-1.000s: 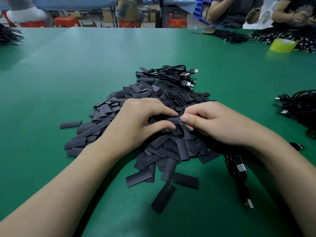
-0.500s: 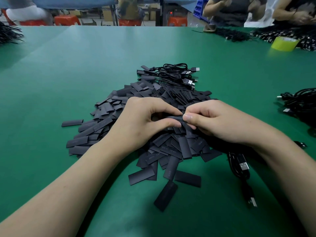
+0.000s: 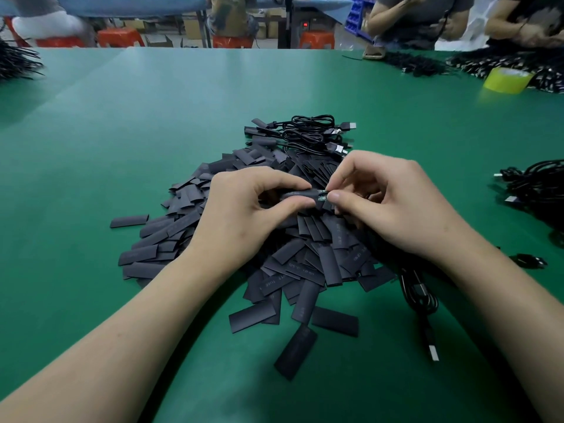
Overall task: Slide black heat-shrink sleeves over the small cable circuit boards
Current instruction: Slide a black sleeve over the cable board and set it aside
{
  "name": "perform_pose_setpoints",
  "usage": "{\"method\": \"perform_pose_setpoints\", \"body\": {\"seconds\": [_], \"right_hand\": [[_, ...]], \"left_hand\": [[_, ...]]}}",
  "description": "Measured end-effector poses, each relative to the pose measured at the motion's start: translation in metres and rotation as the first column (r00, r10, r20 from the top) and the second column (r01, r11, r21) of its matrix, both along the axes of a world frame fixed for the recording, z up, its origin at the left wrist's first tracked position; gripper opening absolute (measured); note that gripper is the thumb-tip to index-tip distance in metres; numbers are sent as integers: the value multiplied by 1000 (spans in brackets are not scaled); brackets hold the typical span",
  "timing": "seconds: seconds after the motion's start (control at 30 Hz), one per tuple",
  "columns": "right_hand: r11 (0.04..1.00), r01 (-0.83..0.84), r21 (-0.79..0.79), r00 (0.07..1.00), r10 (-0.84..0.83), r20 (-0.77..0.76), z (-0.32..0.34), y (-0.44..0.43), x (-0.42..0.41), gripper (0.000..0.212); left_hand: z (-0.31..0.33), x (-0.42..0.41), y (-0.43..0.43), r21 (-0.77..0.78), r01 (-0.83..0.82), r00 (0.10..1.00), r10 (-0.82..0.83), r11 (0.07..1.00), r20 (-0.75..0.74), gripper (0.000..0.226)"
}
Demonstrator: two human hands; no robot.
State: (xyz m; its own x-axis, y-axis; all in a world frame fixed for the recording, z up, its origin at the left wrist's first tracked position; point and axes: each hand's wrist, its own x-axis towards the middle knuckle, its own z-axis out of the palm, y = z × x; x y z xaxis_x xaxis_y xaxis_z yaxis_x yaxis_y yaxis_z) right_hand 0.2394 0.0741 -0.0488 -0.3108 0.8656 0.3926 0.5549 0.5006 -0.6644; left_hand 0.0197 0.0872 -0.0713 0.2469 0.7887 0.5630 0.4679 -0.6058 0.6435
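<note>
Black flat sleeve lies nearest on the green table, alone, long axis running near-to-far w/ a slight lean right. Just past it, the pile of sleeves spreads under both forearms. Right of the pile a black cable trails toward the camera, ending in a silver plug.

Above the pile, left hand pinches one sleeve btwn thumb and forefinger; its long axis runs left-right, open end facing right. Right hand pinches a small circuit board at that open end, thumb and forefinger closed on it. Board is mostly covered by fingers and sleeve; only a green sliver shows. Can't tell how far it's in.

Behind the hands, coiled cables sit at the pile's far edge. Far right, more cables are cut off by the frame. Yellow-green tape roll sits at the far right.
</note>
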Motion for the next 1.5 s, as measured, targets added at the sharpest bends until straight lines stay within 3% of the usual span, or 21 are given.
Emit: {"method": "perform_pose_setpoints", "body": {"seconds": [0.17, 0.53, 0.7, 1.07, 1.3, 1.5], "right_hand": [[989, 29, 148, 993, -45, 106, -1, -1, -2, 11], [964, 23, 266, 985, -67, 157, -1, -2, -3, 10], [958, 24, 285, 979, -80, 187, -1, -2, -2, 12], [936, 40, 350, 964, -128, 232, 0, -1, -2, 11], [955, 49, 294, 983, -98, 156, -2, -3, -6, 9], [981, 107, 164, 994, -110, 9, -2, -2, -4, 9]], "left_hand": [[-3, 0, 2, -45, -6, 999, 8, 999, 40, 17], [-4, 1, 4, -135, 40, 997, -30, 990, 75, 17], [-1, 2, 4, -81, 27, 999, -30, 996, -35, 21], [-2, 3, 0, -9, 24, 1000, -24, 1000, 16, 16], [0, 5, -2, 31, 22, 999, -21, 999, -40, 17], [2, 5, -3, 46, -9, 1000, 8, 999, 21, 18]]}}
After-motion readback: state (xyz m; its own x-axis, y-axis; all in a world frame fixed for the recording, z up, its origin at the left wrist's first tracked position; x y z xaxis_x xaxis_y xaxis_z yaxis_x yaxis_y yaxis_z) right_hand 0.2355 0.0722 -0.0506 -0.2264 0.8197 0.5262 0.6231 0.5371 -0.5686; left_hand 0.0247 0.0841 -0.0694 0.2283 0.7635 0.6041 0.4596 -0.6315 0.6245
